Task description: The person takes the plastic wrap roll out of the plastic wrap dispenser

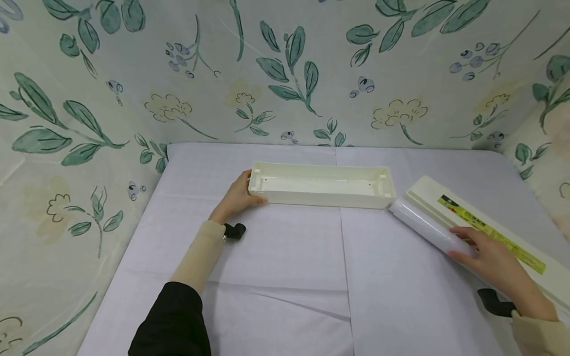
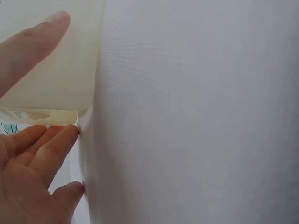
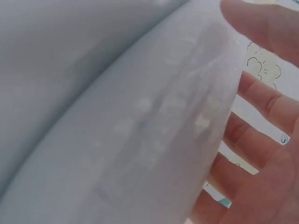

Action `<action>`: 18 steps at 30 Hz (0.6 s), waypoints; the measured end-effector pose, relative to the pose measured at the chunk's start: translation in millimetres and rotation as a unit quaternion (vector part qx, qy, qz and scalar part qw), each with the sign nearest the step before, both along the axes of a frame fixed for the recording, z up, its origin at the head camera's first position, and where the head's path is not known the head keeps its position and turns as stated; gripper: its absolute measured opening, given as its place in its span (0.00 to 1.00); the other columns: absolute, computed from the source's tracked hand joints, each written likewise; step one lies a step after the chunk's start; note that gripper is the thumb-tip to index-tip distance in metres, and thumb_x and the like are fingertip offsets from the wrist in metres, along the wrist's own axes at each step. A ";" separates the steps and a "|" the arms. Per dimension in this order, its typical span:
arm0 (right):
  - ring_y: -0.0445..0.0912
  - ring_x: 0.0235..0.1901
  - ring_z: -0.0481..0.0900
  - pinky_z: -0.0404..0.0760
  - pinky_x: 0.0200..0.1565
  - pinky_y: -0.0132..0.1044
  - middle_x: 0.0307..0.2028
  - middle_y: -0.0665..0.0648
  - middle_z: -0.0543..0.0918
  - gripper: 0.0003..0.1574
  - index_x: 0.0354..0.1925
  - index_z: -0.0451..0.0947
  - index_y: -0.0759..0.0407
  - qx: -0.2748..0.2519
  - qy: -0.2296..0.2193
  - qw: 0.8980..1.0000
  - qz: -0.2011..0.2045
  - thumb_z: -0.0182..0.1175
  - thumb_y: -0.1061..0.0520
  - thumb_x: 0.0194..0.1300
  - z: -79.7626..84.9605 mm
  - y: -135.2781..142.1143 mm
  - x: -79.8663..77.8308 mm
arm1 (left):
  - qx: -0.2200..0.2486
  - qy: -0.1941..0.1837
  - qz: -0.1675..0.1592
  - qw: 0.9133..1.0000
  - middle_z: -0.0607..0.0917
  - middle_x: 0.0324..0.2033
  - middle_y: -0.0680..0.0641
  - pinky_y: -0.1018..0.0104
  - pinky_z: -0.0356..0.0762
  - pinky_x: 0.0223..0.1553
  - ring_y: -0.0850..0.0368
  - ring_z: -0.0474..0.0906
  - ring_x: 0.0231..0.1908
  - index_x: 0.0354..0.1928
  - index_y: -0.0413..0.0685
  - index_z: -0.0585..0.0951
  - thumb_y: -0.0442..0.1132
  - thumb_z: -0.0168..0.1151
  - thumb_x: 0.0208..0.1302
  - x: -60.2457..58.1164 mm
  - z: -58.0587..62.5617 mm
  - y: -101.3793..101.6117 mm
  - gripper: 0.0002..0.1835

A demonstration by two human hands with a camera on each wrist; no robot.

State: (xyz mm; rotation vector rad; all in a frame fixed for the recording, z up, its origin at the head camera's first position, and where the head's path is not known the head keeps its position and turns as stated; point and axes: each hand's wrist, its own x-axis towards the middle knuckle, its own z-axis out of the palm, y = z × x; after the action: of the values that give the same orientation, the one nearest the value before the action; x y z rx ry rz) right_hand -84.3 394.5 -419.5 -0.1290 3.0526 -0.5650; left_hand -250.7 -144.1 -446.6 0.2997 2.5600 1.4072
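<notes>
A long, cream plastic box (image 1: 318, 199), open at the top, lies crosswise near the back of the table. My left hand (image 1: 238, 197) grips its left end, thumb along the near side and the other fingers round the end; the left wrist view shows the thumb flat against the box wall. On the right, my right hand (image 1: 496, 259) holds a roll of clear plastic wrap (image 1: 427, 225), with the thumb on its near side and fingers across it. The far end of the roll is close to the box's right corner. In the right wrist view the shiny film (image 3: 154, 135) fills much of the picture.
A long cream lid (image 1: 429, 195) with a yellow-green label (image 1: 494, 235) lies slanted just right of the roll. White cloth (image 1: 276, 257) with fold creases covers the table. Floral fabric (image 1: 311, 74) hangs behind and at both sides.
</notes>
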 end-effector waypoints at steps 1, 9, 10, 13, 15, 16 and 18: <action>0.72 0.47 0.70 0.70 0.41 0.63 0.53 0.78 0.70 0.41 0.60 0.65 0.72 0.003 -0.001 1.000 -0.002 0.67 0.48 0.60 0.2 -0.7 -0.2 | 0.000 0.001 -0.001 1.000 0.62 0.67 0.38 0.47 0.57 0.64 0.42 0.61 0.64 0.72 0.39 0.52 0.39 0.77 0.48 0.1 -0.1 0.1 0.54; 0.70 0.47 0.71 0.68 0.42 0.62 0.51 0.77 0.73 0.35 0.60 0.66 0.73 -0.013 0.037 0.999 0.003 0.61 0.49 0.66 5.1 -13.6 -4.8 | 0.001 0.021 -0.009 1.000 0.62 0.68 0.39 0.47 0.53 0.66 0.44 0.58 0.66 0.72 0.39 0.52 0.41 0.76 0.49 2.1 -1.4 -1.0 0.54; 0.70 0.46 0.71 0.68 0.42 0.63 0.51 0.77 0.73 0.35 0.60 0.66 0.73 -0.015 0.039 0.999 0.004 0.60 0.48 0.67 5.7 -15.9 -6.2 | -0.001 0.024 -0.013 1.000 0.61 0.68 0.39 0.48 0.52 0.66 0.44 0.57 0.67 0.72 0.39 0.52 0.41 0.76 0.50 2.5 -1.4 -1.3 0.54; 0.71 0.47 0.70 0.68 0.41 0.64 0.52 0.78 0.72 0.34 0.62 0.65 0.72 -0.020 0.051 0.998 0.006 0.57 0.48 0.69 9.4 -24.0 -11.6 | -0.016 0.028 -0.022 0.999 0.58 0.70 0.40 0.48 0.48 0.67 0.45 0.52 0.69 0.73 0.40 0.50 0.42 0.75 0.52 3.7 0.2 -3.8 0.54; 0.72 0.49 0.69 0.67 0.42 0.65 0.53 0.78 0.71 0.34 0.64 0.64 0.71 -0.028 0.062 0.998 0.005 0.55 0.48 0.71 11.9 -30.2 -16.2 | -0.031 0.023 -0.019 0.999 0.55 0.71 0.41 0.48 0.46 0.68 0.45 0.48 0.70 0.74 0.41 0.48 0.45 0.74 0.53 6.2 3.8 -6.6 0.55; 0.72 0.49 0.69 0.66 0.43 0.66 0.54 0.79 0.70 0.34 0.65 0.63 0.70 -0.033 0.069 0.997 0.005 0.54 0.49 0.71 13.3 -33.3 -18.8 | -0.039 0.021 -0.016 0.999 0.54 0.72 0.41 0.47 0.46 0.68 0.46 0.47 0.71 0.74 0.42 0.47 0.46 0.73 0.53 7.7 6.1 -8.6 0.55; 0.74 0.50 0.67 0.65 0.43 0.67 0.55 0.79 0.69 0.34 0.66 0.61 0.69 -0.044 0.086 0.995 0.007 0.52 0.50 0.72 15.6 -39.1 -24.0 | -0.053 0.021 -0.012 0.998 0.51 0.73 0.42 0.47 0.45 0.68 0.45 0.44 0.71 0.75 0.43 0.46 0.50 0.71 0.55 11.6 11.8 -13.0 0.55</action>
State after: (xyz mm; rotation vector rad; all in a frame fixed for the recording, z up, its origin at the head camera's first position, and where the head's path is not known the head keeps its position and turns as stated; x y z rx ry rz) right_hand -108.4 355.4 -403.9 -0.2128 3.1892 -0.7252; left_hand -239.1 -157.1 -434.7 0.3463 2.6444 1.2636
